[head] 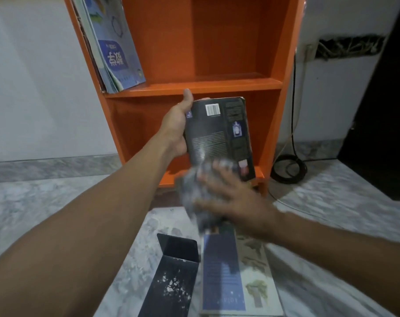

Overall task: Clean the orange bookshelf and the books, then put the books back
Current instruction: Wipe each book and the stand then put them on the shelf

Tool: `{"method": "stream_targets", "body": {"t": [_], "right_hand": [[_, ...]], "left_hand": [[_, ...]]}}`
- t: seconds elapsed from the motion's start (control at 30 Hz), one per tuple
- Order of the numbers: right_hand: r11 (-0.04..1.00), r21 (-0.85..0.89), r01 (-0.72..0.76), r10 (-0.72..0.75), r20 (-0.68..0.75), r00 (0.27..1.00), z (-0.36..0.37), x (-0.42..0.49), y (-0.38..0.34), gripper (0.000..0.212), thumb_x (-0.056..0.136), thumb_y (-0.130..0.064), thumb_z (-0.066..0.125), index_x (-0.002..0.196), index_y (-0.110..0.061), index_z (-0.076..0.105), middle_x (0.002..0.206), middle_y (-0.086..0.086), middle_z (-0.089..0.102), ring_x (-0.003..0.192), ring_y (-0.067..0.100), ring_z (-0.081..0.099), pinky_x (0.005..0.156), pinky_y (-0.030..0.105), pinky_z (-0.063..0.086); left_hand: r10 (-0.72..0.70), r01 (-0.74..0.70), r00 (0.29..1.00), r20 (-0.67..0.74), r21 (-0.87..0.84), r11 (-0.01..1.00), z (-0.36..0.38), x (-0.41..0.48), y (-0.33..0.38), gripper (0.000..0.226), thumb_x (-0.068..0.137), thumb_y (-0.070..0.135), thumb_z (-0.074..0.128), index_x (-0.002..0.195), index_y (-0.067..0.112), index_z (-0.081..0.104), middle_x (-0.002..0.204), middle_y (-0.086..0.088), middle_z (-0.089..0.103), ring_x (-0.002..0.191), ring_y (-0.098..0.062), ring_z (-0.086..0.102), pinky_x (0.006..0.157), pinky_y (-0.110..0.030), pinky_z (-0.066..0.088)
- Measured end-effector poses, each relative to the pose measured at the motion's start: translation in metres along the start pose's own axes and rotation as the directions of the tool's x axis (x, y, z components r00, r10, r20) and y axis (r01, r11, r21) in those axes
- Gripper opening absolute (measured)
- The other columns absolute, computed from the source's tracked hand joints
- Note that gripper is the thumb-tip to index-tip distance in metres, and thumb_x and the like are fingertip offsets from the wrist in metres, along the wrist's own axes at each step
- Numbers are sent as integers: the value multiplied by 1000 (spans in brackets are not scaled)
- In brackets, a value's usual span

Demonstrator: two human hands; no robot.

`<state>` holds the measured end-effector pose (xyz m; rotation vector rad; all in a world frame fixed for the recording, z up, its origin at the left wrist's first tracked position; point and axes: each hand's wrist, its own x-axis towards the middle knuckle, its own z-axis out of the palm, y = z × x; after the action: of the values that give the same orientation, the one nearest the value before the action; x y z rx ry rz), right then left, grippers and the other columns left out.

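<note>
The light is dim, even and cool, and no lamp shows. The right hand (pixel 226 193) and the grey cloth (pixel 194 193) it grips are smeared by motion blur, as is the lower end of the black book (pixel 219 133) beside those fingertips. The left hand (pixel 178 124) is sharp, and so is the barcode (pixel 212 110) just beyond its thumb. The orange bookshelf (pixel 217 53) lies shaded behind the left fingers. Far right of the right fingers the frame sinks to near black. Straight edges bow toward the borders.
</note>
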<state>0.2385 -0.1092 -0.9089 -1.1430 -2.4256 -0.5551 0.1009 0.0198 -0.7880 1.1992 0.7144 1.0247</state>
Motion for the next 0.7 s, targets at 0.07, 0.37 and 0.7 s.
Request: {"method": "stream_targets", "body": {"t": [0.07,0.37,0.7], "right_hand": [[973,37,226,-227,293,929,10,-28,-14,43,88,-35,52,131,-36,52,148,6,44,138,36,39,105,60,37],[951,231,-204,277,-346,897,-70,23,48,53,86,-28,52,137,-15,49,134,18,56,121,32,55,98,45,51],[955,209,210,-280,405,870,1,-43,-10,34,94,-29,56,128,-35,57,135,0,53,118,24,56,92,42,51]], "left_hand": [[30,-30,998,-46,6,1000,-11,-1,1,62,95,60,42,120,9,68,117,-17,70,108,-35,67,96,-51,51],[-70,69,998,1,111,991,-36,-2,-4,65,88,67,50,115,9,64,112,-12,69,102,-32,68,95,-49,51],[-14,12,998,64,25,1000,-34,-4,7,62,93,63,43,117,12,68,122,-17,65,110,-33,65,99,-50,48]]}}
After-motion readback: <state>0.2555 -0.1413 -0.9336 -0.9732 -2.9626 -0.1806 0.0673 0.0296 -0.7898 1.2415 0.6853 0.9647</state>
